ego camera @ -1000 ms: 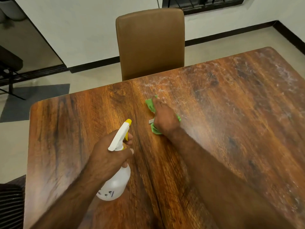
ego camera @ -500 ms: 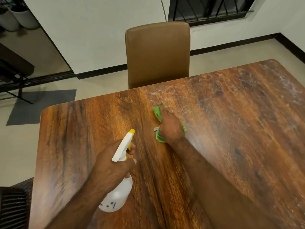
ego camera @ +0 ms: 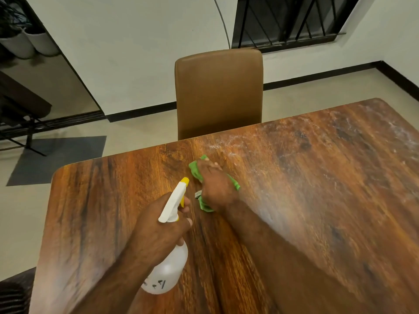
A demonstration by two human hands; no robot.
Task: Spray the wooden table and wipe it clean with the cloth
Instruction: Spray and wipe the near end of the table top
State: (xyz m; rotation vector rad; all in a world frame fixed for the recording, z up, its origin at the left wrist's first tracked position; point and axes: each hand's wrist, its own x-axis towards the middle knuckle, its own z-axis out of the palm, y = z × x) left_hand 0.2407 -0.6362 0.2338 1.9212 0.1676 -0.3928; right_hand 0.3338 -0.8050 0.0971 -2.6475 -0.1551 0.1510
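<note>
Green cloth (ego camera: pixel 194 172) under right hand (ego camera: pixel 215 189), spray bottle (ego camera: pixel 167 270) in left hand (ego camera: pixel 158 234)

Bare bench (ego camera: pixel 317 211) is left open right of the cloth (ego camera: pixel 194 171); passage on its near left is narrowed by the bottle (ego camera: pixel 169 270), beyond by a chair (ego camera: pixel 218 94).

A tan padded chair (ego camera: pixel 218 91) stood upright on the pale floor (ego camera: pixel 140 134), its back to the white wall (ego camera: pixel 136 53). A black skirting board (ego camera: pixel 140 112) ran along the wall's foot. High at the right was a barred window (ego camera: pixel 292 19). A grey mat (ego camera: pixel 61 159) lay at the floor's left edge, a dark metal stand (ego camera: pixel 29 130) beside it and white pots (ego camera: pixel 29 45) further back.
</note>
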